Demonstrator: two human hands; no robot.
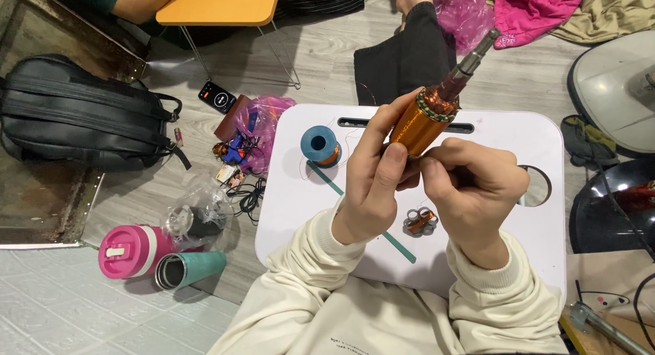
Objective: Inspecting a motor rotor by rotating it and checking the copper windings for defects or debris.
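Note:
My left hand (372, 177) grips a motor armature (426, 119) with an orange-copper body and copper windings, its steel shaft pointing up and to the right. My right hand (474, 184) pinches at the lower end of the armature, fingertips against my left thumb. Both hands hover over a small white lap table (300, 211). On the table lie a blue spool of copper wire (321, 145), a thin teal strip (334, 183) and a small bundle of copper coils (419, 222).
A black backpack (82, 116) lies left on the floor. Nearby are a phone (217, 97), a pink plastic bag (263, 126), a pink lidded cup (129, 251) and a teal tumbler (190, 268). An orange folding table (218, 5) and another person's black sleeve (409, 51) are at the top.

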